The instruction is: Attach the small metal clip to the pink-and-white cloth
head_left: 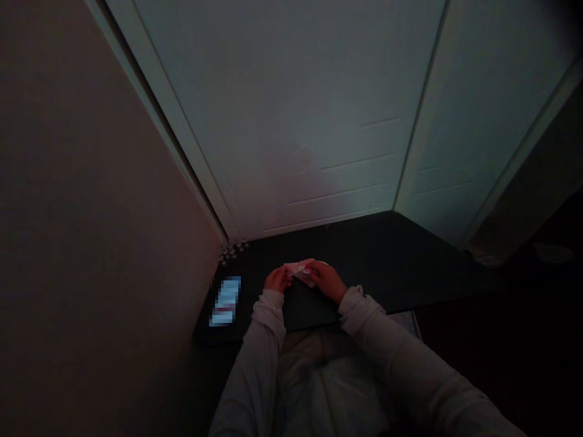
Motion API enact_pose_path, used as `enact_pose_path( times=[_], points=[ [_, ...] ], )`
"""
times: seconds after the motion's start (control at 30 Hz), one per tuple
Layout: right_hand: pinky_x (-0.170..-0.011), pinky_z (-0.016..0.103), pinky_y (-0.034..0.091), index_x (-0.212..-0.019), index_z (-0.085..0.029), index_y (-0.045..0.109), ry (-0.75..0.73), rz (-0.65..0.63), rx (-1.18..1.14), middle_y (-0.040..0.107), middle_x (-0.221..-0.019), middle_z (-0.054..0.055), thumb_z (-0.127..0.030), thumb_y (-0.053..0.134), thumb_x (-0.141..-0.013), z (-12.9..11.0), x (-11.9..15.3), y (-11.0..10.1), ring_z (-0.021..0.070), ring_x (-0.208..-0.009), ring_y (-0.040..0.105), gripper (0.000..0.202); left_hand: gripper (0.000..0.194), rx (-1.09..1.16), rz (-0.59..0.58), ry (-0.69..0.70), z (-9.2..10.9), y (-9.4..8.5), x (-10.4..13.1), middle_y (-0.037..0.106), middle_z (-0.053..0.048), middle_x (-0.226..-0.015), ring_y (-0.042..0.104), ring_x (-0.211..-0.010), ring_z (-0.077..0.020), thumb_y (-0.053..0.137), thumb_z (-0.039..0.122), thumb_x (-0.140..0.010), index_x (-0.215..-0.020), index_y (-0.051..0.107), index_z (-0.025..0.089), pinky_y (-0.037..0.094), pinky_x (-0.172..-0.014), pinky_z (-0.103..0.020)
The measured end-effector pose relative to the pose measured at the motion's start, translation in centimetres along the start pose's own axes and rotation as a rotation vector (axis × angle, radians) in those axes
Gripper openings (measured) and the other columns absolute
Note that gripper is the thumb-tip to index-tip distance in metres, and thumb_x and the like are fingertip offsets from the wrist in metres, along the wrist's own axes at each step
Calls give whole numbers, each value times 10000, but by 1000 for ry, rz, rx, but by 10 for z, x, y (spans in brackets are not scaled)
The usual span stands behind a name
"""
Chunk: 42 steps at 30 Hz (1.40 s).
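Between my hands, just above or on the dark tabletop (364, 255), is a small, crumpled, pinkish-white piece (299, 269), thin like paper or cloth. Its exact kind cannot be made out in the dim light. My left hand (277, 280) grips its left end with curled fingers. On the other side, my right hand (328, 280) has its fingers closed over the right part and covers some of it. Both wrists come out of pale, bunched sleeves.
A phone (225, 301) with a lit, blurred screen lies left of my left hand. Small shiny objects (232, 250) sit in the table's back left corner. White panels (310, 109) with a heart pattern rise behind the table, and a wall (100, 230) borders the left.
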State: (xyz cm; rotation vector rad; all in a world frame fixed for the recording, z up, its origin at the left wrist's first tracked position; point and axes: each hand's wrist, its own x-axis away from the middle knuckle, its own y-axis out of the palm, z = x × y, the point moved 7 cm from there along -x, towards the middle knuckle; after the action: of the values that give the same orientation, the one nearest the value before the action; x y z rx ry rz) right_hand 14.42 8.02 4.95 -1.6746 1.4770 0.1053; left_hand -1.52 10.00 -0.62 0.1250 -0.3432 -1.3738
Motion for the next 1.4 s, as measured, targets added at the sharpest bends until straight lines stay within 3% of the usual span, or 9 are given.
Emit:
enact_pose_path(
  times=[0.13, 0.3, 1.4],
  points=[
    [-725, 276, 383, -861, -190, 574, 11, 6, 2, 603, -863, 40, -191, 483, -739, 1, 0, 0, 155, -802, 522, 152, 350, -199, 2, -50, -4, 3, -1, 498, 14, -391, 437, -293, -84, 502, 479, -661, -681, 517, 130, 287, -309, -193],
    [-722, 269, 382, -848, -186, 573, 5, -2, -3, 602, -861, 41, -205, 472, -751, -1, 1, 0, 151, -799, 523, 142, 404, -351, -31, -49, -4, 7, 2, 471, 21, -340, 404, -244, -93, 428, 539, -675, -701, 510, 144, 241, -279, -198],
    [-743, 273, 380, -885, -185, 577, 28, -9, -14, 604, -878, 40, -162, 480, -735, 1, 0, 1, 153, -812, 519, 179, 286, -319, -47, -58, 2, 10, 6, 493, 30, -371, 420, -267, -88, 497, 429, -668, -663, 457, 146, 277, -277, -192]
  ],
)
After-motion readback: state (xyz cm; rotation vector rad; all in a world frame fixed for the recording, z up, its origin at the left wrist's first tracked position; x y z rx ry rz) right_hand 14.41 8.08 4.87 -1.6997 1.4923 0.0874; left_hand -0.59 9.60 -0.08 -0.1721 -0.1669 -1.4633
